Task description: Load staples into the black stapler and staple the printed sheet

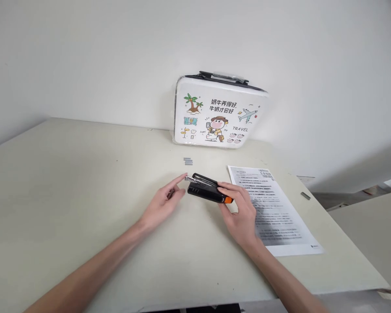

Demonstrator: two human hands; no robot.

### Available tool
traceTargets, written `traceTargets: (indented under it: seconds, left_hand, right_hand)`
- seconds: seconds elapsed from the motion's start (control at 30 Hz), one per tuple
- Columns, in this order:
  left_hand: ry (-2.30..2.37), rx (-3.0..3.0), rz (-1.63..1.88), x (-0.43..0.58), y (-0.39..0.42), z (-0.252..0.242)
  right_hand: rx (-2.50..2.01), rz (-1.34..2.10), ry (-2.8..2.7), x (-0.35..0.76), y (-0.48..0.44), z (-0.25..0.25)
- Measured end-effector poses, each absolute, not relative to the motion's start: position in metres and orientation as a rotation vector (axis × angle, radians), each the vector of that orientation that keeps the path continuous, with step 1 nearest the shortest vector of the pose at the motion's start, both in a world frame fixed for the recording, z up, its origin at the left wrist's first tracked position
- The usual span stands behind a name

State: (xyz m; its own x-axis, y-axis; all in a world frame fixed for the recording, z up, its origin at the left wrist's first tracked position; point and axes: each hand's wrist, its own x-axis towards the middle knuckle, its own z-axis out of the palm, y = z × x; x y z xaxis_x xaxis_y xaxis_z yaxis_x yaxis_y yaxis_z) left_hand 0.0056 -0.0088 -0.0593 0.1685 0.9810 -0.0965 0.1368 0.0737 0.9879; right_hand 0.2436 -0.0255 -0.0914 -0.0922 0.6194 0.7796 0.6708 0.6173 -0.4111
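A black stapler (204,191) with an orange end lies on the pale table (68,182), its top lifted and the metal staple track sticking out to the left. My right hand (239,213) grips its orange rear end with fingers curled round it. My left hand (164,202) is at the front, index finger touching the tip of the metal track, other fingers loosely bent. A small strip of staples (188,161) lies a little behind the stapler.
A printed paper sheet (273,208) lies to the right of my right hand. A white cartoon-printed case (218,115) with a black handle leans against the wall. A small grey strip (305,196) rests near the table's right edge.
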Motion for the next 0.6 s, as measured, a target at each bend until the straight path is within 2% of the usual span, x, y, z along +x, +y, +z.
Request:
traceTargets:
  seconds: [0.23,0.47,0.6]
  left_hand:
    - [0.969,1.210,0.978,0.008,-0.013,-0.059]
    - [0.858,0.618,1.190,-0.006,-0.001,-0.061]
    - [0.732,0.374,1.261,-0.015,0.007,-0.065]
  right_hand:
    - [-1.107,0.029,-1.718,0.243,-0.027,-0.096]
    - [-1.330,0.510,-1.511,0.221,-0.002,-0.095]
    - [-1.343,0.632,-1.510,0.183,0.029,-0.099]
